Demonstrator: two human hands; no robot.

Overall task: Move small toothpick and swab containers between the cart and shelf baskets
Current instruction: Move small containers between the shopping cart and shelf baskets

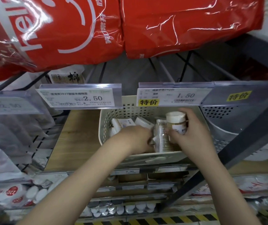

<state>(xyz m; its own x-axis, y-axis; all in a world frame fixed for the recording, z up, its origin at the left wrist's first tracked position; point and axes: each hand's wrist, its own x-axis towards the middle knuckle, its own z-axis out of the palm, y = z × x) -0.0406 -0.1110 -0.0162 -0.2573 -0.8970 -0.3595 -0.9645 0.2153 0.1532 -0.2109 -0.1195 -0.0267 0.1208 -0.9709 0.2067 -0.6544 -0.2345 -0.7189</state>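
now our right hand point(193, 135) curls round an upright round container point(178, 123) over the cream basket point(104, 127), its right side. our left hand point(139, 138) reaches in beside the swab boxes point(161, 137); we cannot tell its grip.

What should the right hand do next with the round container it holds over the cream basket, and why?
Probably lower the round container into the cream basket, just beside the upright swab box. The right hand grips it right above that spot, and the left hand seems to be reaching among the packs there, perhaps to make room.
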